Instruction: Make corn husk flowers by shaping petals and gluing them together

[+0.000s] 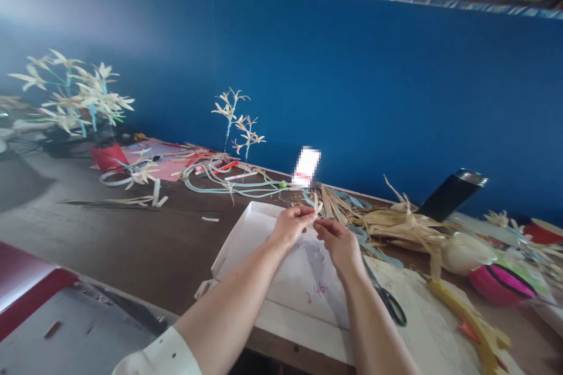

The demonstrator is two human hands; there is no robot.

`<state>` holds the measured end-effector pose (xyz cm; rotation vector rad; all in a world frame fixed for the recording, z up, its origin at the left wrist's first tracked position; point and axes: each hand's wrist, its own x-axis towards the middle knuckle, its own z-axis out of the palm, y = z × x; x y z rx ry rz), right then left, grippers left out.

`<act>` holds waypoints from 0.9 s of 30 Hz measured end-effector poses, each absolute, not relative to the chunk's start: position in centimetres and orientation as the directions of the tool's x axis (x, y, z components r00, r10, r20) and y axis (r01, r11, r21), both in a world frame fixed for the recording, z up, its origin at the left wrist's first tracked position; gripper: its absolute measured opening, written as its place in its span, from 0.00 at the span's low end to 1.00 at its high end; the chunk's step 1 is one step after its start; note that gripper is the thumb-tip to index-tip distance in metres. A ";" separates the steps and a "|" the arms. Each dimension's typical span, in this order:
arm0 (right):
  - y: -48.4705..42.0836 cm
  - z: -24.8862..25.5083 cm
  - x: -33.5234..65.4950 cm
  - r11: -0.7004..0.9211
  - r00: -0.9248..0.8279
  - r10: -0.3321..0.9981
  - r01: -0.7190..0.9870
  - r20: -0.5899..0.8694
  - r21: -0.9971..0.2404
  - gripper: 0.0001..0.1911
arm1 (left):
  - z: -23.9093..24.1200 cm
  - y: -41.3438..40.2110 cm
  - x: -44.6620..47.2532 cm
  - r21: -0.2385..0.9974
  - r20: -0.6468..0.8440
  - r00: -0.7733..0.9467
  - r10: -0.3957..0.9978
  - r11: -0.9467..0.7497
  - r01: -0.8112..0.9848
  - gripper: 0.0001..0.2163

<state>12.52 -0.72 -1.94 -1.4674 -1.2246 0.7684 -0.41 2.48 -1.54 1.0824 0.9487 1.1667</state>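
Note:
A small cream-coloured artificial flower [318,205] with narrow petals is held up over a white cardboard box lid [246,246]. My left hand [291,227] pinches it between thumb and fingertips. Just below the petals, my right hand [339,241] has its fingertips closed at the flower's base; the exact point of grip is too small to make out. The tips of both hands almost meet. Beneath my right forearm lie scissors [391,304] with black handles, their blades partly hidden.
Dried husk strips [387,222] lie to the right, with a dark bottle [453,193] leaning over them. A yellow-handled tool [472,322] and pink round item [499,284] are nearer. Behind are a blurred bright screen [307,167], pale tubing [211,187] and a red pot [109,156] of flowers.

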 end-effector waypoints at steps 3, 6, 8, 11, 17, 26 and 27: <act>-0.8 -1.8 12.5 0.037 0.280 0.952 0.301 0.126 -0.953 0.19 | -1.6 2.5 -0.4 0.968 -0.019 0.169 0.985 0.060 -0.242 0.14; -0.9 -1.6 12.4 0.038 0.273 0.953 0.320 0.131 -0.947 0.18 | -1.6 2.5 -0.3 0.957 -0.007 0.193 0.981 0.063 -0.284 0.14; -1.0 -1.5 12.3 0.040 0.263 0.956 0.318 0.129 -0.947 0.17 | -1.7 2.6 -0.3 0.944 -0.001 0.216 0.976 0.072 -0.321 0.14; -1.0 -1.5 12.3 0.055 0.260 0.956 0.308 0.139 -0.950 0.18 | -1.8 2.6 -0.3 0.926 -0.029 0.255 0.966 0.122 -0.356 0.15; -1.1 -1.4 12.1 0.083 0.257 0.952 0.309 0.168 -0.947 0.16 | -1.6 2.5 -0.4 0.869 -0.060 0.305 0.950 0.200 -0.453 0.15; -1.4 -1.1 11.8 0.080 0.252 0.953 0.315 0.165 -0.946 0.15 | -1.6 2.5 -0.3 0.839 -0.063 0.315 0.947 0.221 -0.497 0.16; -1.4 -1.1 11.8 0.075 0.254 0.954 0.313 0.160 -0.947 0.15 | -1.6 2.5 -0.3 0.839 -0.063 0.314 0.947 0.220 -0.497 0.16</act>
